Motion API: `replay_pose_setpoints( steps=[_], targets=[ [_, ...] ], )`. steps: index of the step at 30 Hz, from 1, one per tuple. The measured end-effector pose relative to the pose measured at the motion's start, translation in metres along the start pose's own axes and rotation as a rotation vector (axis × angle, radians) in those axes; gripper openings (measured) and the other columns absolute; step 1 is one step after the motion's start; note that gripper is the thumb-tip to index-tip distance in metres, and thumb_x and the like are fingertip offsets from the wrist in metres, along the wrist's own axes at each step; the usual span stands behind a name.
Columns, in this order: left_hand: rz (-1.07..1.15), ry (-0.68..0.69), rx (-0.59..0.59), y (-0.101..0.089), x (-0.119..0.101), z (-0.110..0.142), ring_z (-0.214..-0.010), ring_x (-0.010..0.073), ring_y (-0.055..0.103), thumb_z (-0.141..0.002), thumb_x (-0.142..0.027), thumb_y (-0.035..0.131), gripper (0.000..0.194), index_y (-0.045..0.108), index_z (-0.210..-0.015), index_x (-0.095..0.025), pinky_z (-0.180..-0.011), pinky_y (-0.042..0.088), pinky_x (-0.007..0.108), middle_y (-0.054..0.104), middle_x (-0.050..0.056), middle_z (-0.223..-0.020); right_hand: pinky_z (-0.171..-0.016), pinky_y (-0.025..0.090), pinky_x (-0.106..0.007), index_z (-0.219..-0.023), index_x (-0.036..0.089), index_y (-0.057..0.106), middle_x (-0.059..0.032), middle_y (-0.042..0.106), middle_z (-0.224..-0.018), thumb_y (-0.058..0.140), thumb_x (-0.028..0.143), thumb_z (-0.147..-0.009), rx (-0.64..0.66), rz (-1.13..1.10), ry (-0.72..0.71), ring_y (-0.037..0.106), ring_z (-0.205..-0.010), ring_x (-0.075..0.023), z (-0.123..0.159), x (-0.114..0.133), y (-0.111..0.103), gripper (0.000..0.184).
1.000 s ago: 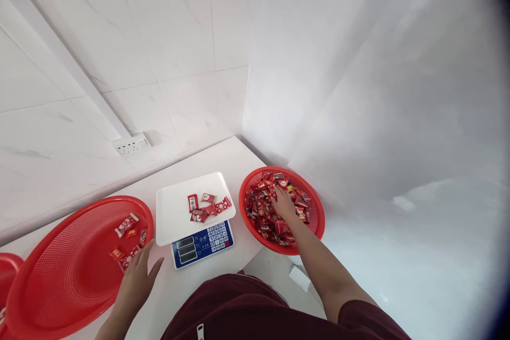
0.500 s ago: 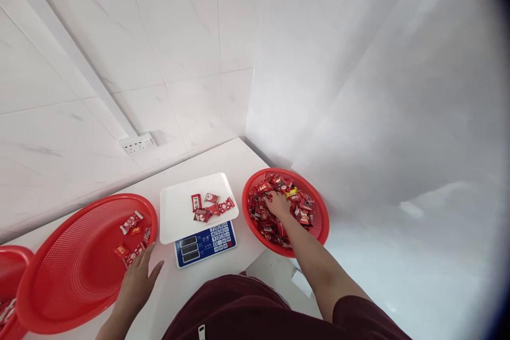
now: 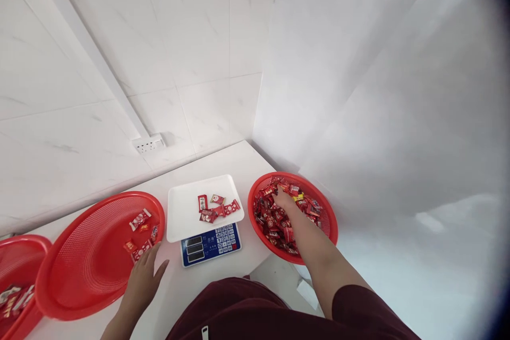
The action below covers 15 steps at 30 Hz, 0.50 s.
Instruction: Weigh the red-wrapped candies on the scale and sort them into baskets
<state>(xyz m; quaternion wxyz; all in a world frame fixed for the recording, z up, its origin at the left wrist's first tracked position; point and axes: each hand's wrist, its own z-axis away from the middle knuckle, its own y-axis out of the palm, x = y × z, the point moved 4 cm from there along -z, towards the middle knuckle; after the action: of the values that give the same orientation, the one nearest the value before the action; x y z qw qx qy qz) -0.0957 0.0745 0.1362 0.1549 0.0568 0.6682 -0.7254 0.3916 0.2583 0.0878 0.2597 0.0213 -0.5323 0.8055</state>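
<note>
A shop or packing room is suggested, which one cannot be told: a scale [image 3: 209, 245] with keypad [image 3: 226, 239] is set on a white worktop [image 3: 239, 163], wrapped sweets [image 3: 274, 220] are held in red baskets [image 3: 75, 260], and sockets [image 3: 146, 145] are fixed to the marble-patterned wall [image 3: 199, 37].

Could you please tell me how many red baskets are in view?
3: the right basket beside the scale, the middle basket by the left hand, and the far-left basket, partly out of frame.
</note>
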Motion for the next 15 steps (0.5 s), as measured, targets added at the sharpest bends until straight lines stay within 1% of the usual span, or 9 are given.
replay_pose_setpoints(
  steps=[4, 8, 11, 15],
  targets=[
    [0.019, -0.009, -0.032, 0.0, 0.006, 0.005, -0.123, 0.0316, 0.048, -0.082, -0.05, 0.034, 0.06, 0.047, -0.128, -0.012, -0.098, 0.041, 0.049, 0.055, 0.016, -0.129, -0.09, 0.041, -0.034, -0.137, 0.016, 0.037, -0.0165, 0.058, -0.124, 0.05, 0.04, -0.085, 0.029, 0.012, -0.055, 0.057, -0.11, -0.026, -0.011, 0.002, 0.001, 0.059],
    [0.041, -0.014, -0.023, 0.004, 0.009, 0.008, -0.123, 0.0321, 0.047, -0.082, -0.049, 0.035, 0.061, 0.046, -0.129, -0.011, -0.098, 0.041, 0.049, 0.054, 0.017, -0.13, -0.091, 0.041, -0.033, -0.13, 0.018, 0.046, -0.0139, 0.058, -0.125, 0.047, 0.044, -0.085, 0.058, 0.018, -0.075, 0.056, -0.111, -0.0253, -0.014, 0.002, 0.003, 0.052],
    [0.056, -0.016, -0.008, 0.005, 0.006, 0.007, -0.125, 0.0322, 0.045, -0.083, -0.049, 0.034, 0.061, 0.045, -0.13, -0.011, -0.098, 0.041, 0.049, 0.052, 0.017, -0.131, -0.089, 0.043, -0.035, -0.134, 0.021, 0.043, -0.0135, 0.055, -0.13, 0.042, 0.043, -0.087, 0.091, 0.021, -0.06, 0.057, -0.11, -0.0256, -0.012, 0.001, 0.005, 0.052],
    [0.074, -0.007, -0.015, 0.006, 0.001, 0.005, -0.124, 0.032, 0.046, -0.083, -0.049, 0.036, 0.059, 0.045, -0.129, -0.013, -0.099, 0.04, 0.05, 0.052, 0.016, -0.132, -0.082, 0.047, -0.037, -0.141, 0.024, 0.034, -0.0145, 0.054, -0.131, 0.043, 0.032, -0.084, 0.143, 0.025, -0.031, 0.061, -0.105, -0.027, -0.005, 0.0, 0.009, 0.058]
  ],
)
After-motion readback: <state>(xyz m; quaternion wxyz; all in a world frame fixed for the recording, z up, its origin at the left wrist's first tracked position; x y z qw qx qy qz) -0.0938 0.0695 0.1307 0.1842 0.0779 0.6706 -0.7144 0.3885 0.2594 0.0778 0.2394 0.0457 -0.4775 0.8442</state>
